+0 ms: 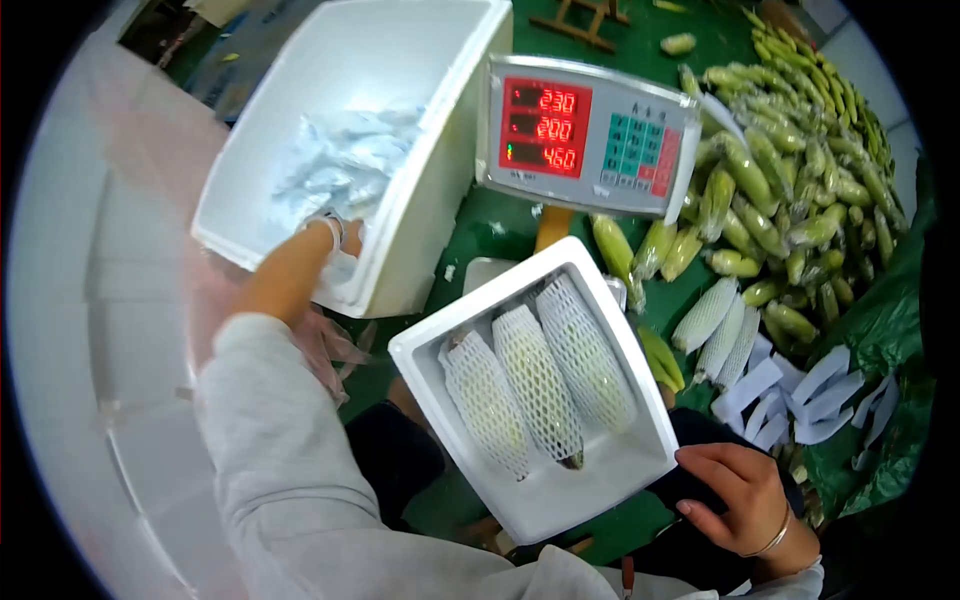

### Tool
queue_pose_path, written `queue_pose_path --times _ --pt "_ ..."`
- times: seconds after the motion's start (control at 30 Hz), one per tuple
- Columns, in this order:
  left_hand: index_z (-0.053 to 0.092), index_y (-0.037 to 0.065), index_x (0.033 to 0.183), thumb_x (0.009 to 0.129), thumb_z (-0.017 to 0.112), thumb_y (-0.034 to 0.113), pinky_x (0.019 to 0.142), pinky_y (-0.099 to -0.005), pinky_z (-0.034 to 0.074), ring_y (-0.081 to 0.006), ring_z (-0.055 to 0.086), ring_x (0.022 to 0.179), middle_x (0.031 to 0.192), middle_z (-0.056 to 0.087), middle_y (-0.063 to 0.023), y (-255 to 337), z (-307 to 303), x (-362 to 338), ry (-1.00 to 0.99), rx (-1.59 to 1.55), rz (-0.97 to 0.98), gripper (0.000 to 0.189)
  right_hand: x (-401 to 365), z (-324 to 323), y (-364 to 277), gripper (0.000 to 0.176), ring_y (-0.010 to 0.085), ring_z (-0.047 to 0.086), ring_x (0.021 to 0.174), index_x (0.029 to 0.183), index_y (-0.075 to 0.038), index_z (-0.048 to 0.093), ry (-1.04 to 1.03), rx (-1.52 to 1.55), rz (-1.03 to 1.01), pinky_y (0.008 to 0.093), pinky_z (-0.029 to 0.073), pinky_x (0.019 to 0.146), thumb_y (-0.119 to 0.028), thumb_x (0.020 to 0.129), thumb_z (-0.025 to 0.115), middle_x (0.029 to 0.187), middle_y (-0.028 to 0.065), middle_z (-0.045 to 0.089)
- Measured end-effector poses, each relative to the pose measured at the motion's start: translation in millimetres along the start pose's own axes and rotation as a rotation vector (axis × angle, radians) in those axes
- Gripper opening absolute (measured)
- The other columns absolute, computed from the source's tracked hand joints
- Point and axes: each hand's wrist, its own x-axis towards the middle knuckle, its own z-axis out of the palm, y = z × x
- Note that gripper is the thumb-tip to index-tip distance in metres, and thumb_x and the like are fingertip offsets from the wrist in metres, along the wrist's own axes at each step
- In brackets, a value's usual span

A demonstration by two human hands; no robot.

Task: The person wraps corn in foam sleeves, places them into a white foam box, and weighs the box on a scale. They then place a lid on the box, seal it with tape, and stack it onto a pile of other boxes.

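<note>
My left hand (347,236) reaches down into a large white foam box (462,165), beside a heap of pale bluish plastic packs (350,165). Its fingers are mostly hidden, so any grip cannot be seen. A smaller white foam box (520,515) sits in front of me. Inside it lie three corn cobs in white foam netting: a left cob (484,400), a middle cob (537,385) and a right cob (585,350). At that box's right corner is my right hand (735,495), fingers extended and thumb apart, fingertips touching or very near the rim.
A digital scale display (590,135) with red numbers stands behind the small box. To the right lies a big pile of wrapped corn (780,190), with netted cobs (720,330) and white foam strips (790,395) nearer me. Green plastic sheeting (870,440) lies at far right.
</note>
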Motion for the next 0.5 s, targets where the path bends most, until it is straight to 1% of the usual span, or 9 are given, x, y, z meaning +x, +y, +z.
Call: queue_pose_path --times 0.07,0.1,0.17,0.23,0.27,0.33,0.4,0.47,0.5 --pt "0.039 -0.002 0.126 0.055 0.067 0.053 0.101 -0.0356 0.028 -0.0339 0.033 0.122 0.131 0.037 -0.0201 18 13 22 -0.036 0.091 0.0 0.094 10 4 10 0.038 0.0305 0.059 0.077 0.097 0.002 0.058 -0.03 0.009 0.061 0.0342 0.049 0.066 -0.02 0.068 0.066 0.092 0.017 0.059" --pt "0.039 -0.002 0.126 0.055 0.067 0.053 0.101 -0.0357 0.027 -0.0341 0.033 0.122 0.131 0.037 -0.0201 29 31 35 -0.041 0.164 -0.002 0.094 16 5 15 0.039 0.0253 0.059 0.073 0.099 -0.001 0.059 -0.009 -0.06 0.032 0.0316 0.048 0.06 -0.021 0.067 0.067 0.091 0.0118 0.059" --pt "0.038 -0.002 0.126 0.055 0.067 0.054 0.101 -0.0357 0.027 -0.0344 0.032 0.123 0.132 0.036 -0.0202 33 61 51 -0.06 0.262 -0.017 0.094 20 8 18 0.037 0.0252 0.059 0.072 0.098 -0.001 0.059 -0.004 -0.018 0.049 0.0312 0.048 0.06 -0.021 0.068 0.067 0.09 0.0119 0.059" --pt "0.038 -0.002 0.126 0.055 0.067 0.054 0.102 -0.0357 0.026 -0.0346 0.031 0.123 0.132 0.035 -0.0202 26 71 56 -0.05 0.305 -0.034 0.095 20 7 19 0.035 0.025 0.059 0.069 0.095 0.0 0.06 0.017 0.04 0.009 0.0304 0.048 0.058 -0.02 0.067 0.068 0.089 0.0121 0.059" --pt "0.038 -0.002 0.126 0.055 0.066 0.054 0.102 -0.0358 0.026 -0.0348 0.031 0.123 0.132 0.035 -0.0202 24 66 54 -0.034 0.324 -0.037 0.095 19 6 19 0.035 0.025 0.059 0.069 0.095 0.0 0.06 0.02 0.052 0.043 0.0304 0.048 0.058 -0.02 0.067 0.068 0.089 0.0121 0.059" --pt "0.037 -0.002 0.127 0.056 0.066 0.054 0.102 -0.0358 0.026 -0.0351 0.03 0.124 0.133 0.034 -0.0203 15 39 45 0.014 0.32 -0.039 0.096 15 4 19 0.036 0.0252 0.059 0.068 0.095 0.001 0.06 0.043 0.069 0.016 0.0307 0.049 0.058 -0.021 0.067 0.068 0.088 0.0125 0.058" --pt "0.037 -0.003 0.127 0.056 0.066 0.054 0.102 -0.0358 0.025 -0.0353 0.029 0.124 0.133 0.033 -0.0203 5 2 20 0.111 0.247 -0.056 0.096 8 4 18 0.034 0.0262 0.059 0.067 0.095 0.001 0.059 0.068 0.097 0.004 0.032 0.049 0.058 -0.021 0.07 0.066 0.087 0.0127 0.058" --pt "0.036 -0.003 0.127 0.056 0.066 0.055 0.102 -0.0359 0.025 -0.0356 0.028 0.124 0.134 0.033 -0.0203 -11 -29 -21 0.251 0.077 -0.071 0.096 -3 4 17 0.034 0.0266 0.058 0.069 0.097 0.0 0.058 0.079 0.109 -0.018 0.0321 0.049 0.059 -0.021 0.071 0.065 0.088 0.0125 0.058" --pt "0.036 -0.003 0.127 0.056 0.066 0.055 0.103 -0.0359 0.024 -0.0358 0.028 0.125 0.134 0.032 -0.0204 -18 -42 -51 0.328 -0.078 -0.073 0.097 -11 3 17 0.036 0.0265 0.058 0.071 0.1 0.0 0.057 0.073 0.071 -0.034 0.032 0.048 0.061 -0.021 0.071 0.065 0.088 0.012 0.058"
